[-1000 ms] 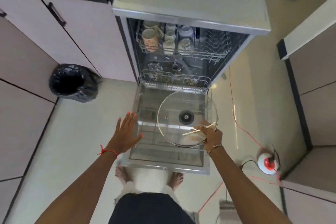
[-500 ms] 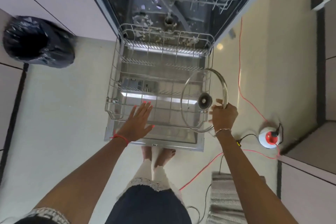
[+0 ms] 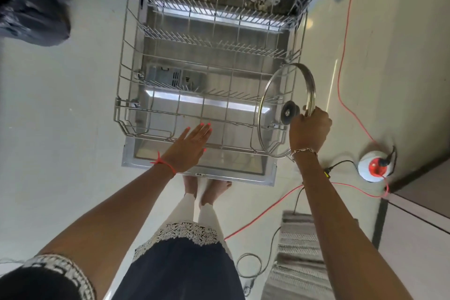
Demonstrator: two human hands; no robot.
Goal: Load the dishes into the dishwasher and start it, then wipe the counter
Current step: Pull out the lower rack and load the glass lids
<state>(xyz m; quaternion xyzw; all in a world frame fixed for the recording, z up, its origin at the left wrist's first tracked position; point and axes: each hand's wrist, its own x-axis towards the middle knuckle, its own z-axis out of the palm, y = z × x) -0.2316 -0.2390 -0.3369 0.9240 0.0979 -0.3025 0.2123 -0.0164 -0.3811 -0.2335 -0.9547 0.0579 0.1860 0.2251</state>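
The pale floor (image 3: 60, 129) carries everything around your open dishwasher door (image 3: 199, 174). Left of the door and further back sits a black bin bag (image 3: 31, 14). Right of the door stands a white and red cable reel (image 3: 375, 165), with a red cable (image 3: 345, 56) trailing from it along the floor. Your bare feet (image 3: 207, 190) stand just beneath the door's near edge, and a striped mat (image 3: 299, 263) lies to its near right.
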